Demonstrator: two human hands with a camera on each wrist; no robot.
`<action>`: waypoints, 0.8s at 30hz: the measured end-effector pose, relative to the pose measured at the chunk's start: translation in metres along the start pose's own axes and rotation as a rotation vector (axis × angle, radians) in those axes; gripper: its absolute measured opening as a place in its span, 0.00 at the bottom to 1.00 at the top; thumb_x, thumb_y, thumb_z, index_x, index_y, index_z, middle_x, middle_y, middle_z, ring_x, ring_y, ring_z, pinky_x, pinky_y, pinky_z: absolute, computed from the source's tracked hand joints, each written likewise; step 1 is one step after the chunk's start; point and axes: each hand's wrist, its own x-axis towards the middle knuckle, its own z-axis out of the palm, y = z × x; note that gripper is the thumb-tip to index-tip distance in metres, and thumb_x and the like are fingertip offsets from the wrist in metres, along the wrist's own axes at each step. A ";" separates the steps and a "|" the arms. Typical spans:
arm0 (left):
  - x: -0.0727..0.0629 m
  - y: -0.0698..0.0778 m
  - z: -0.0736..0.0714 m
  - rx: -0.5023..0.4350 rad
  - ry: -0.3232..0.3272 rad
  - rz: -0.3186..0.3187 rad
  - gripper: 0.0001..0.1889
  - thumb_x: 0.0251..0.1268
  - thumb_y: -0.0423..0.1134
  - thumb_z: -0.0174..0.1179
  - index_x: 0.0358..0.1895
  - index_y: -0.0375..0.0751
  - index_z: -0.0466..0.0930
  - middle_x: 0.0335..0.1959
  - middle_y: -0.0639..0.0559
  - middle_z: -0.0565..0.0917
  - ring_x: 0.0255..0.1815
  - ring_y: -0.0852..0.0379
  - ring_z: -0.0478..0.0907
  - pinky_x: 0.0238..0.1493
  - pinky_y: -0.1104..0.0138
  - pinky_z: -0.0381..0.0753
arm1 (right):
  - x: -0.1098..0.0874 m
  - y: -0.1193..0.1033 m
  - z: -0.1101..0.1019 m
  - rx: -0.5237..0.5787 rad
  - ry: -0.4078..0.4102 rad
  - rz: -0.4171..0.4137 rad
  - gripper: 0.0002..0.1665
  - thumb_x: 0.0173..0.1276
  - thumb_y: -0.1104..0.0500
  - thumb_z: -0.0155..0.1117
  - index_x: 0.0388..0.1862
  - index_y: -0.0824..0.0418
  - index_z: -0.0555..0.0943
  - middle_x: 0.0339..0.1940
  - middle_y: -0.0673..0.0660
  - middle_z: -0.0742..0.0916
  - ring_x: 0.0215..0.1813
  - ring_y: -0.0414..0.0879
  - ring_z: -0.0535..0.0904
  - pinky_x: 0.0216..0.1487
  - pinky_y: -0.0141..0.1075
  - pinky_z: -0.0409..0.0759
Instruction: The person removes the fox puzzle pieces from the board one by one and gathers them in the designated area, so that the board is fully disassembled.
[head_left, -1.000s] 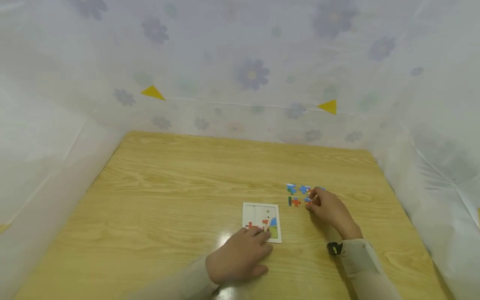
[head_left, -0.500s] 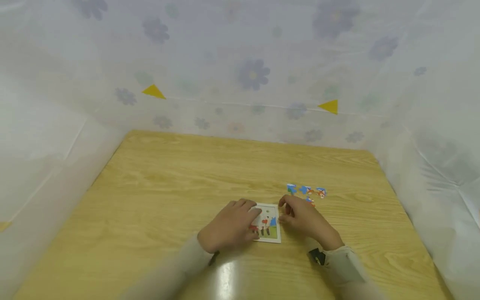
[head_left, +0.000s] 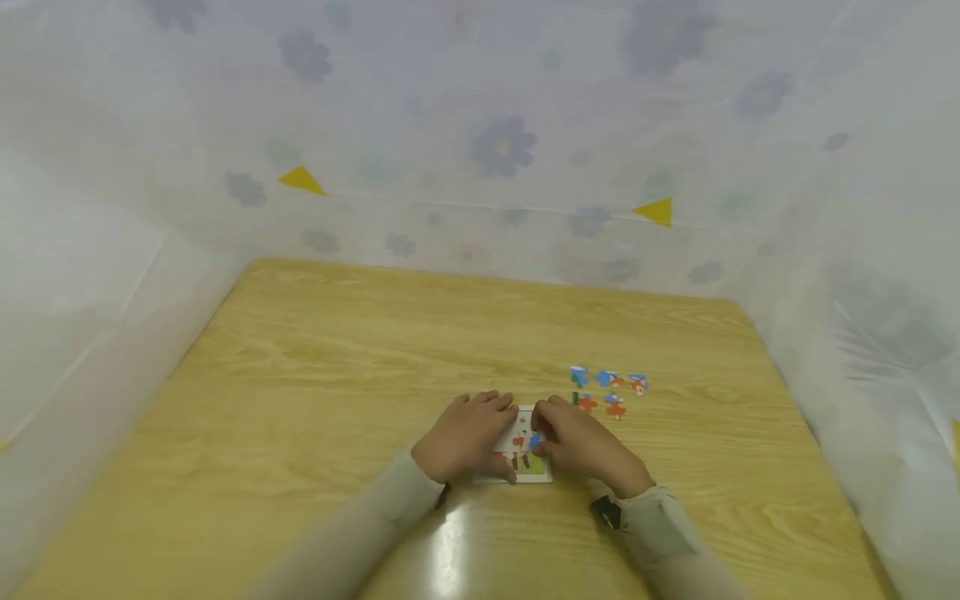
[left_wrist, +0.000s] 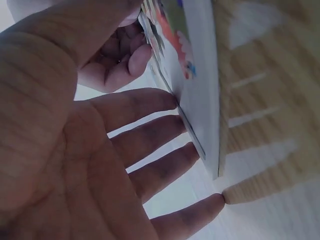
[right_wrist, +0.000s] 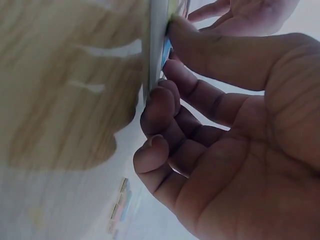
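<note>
- Along the left side of the puzzle tray (head_left: 534,479), the left hand (head_left: 463,437) lies with its fingers (left_wrist: 162,172) straight and spread. Its wrist view shows me three fingertips against the tray and another past the corner, while the thumb reaches over the lower left part.
- Over the tray's right edge, the right hand (head_left: 588,442) bends its thumb and index finger down to the picture, the others curled beside the rim. A blue patch (head_left: 535,441) shows between those two tips; whether they pinch a piece or only press on it, I cannot tell.
- Between the hands, the tray lies flat on the wood-grained worktop (head_left: 360,333), white-rimmed, with bits of red, blue and green visible inside; the left hand hides part of it.
- Just beyond the right hand, five loose puzzle pieces (head_left: 616,410) lie near the tray, three in a back row and two in front. The back left one is blue and green.
- Both arms come from the near side in pale sleeves (head_left: 663,525), with a dark object (head_left: 606,512) at the right wrist.
- Nearer me, a bright reflection (head_left: 448,550) gleams on the wood.
- Around the far side hangs pale sheeting (head_left: 420,50) with purple flowers (head_left: 502,147) and two yellow triangles (head_left: 302,179).
</note>
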 end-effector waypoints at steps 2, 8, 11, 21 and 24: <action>-0.001 0.000 0.000 -0.014 0.004 -0.001 0.49 0.49 0.68 0.74 0.71 0.42 0.75 0.75 0.47 0.72 0.74 0.45 0.70 0.67 0.46 0.75 | 0.001 0.000 0.000 0.011 -0.003 0.005 0.13 0.64 0.65 0.76 0.40 0.59 0.78 0.34 0.49 0.76 0.35 0.43 0.70 0.36 0.35 0.73; -0.002 -0.002 0.001 -0.082 -0.011 -0.020 0.49 0.49 0.65 0.75 0.72 0.41 0.73 0.76 0.46 0.70 0.76 0.44 0.68 0.70 0.43 0.71 | 0.003 0.001 -0.002 0.083 -0.021 0.008 0.15 0.64 0.66 0.75 0.40 0.61 0.76 0.34 0.51 0.78 0.36 0.44 0.72 0.38 0.36 0.75; -0.004 -0.001 0.001 -0.110 -0.011 -0.020 0.49 0.49 0.65 0.76 0.72 0.40 0.73 0.76 0.45 0.70 0.76 0.43 0.68 0.70 0.42 0.71 | 0.002 0.002 -0.001 0.112 -0.031 0.012 0.15 0.63 0.67 0.76 0.40 0.61 0.75 0.34 0.52 0.78 0.36 0.44 0.72 0.38 0.36 0.75; -0.003 -0.002 0.003 -0.116 -0.011 -0.034 0.49 0.49 0.65 0.76 0.73 0.42 0.73 0.77 0.46 0.69 0.77 0.45 0.67 0.71 0.42 0.70 | 0.003 -0.003 0.001 0.084 0.014 0.007 0.15 0.62 0.68 0.75 0.38 0.58 0.76 0.32 0.49 0.78 0.34 0.43 0.72 0.35 0.36 0.75; -0.002 -0.002 0.004 -0.113 -0.011 -0.035 0.49 0.50 0.65 0.76 0.73 0.42 0.72 0.77 0.47 0.69 0.77 0.46 0.66 0.71 0.43 0.70 | 0.003 -0.005 0.002 0.100 0.013 0.015 0.15 0.63 0.69 0.73 0.38 0.57 0.76 0.31 0.49 0.78 0.34 0.43 0.72 0.35 0.35 0.74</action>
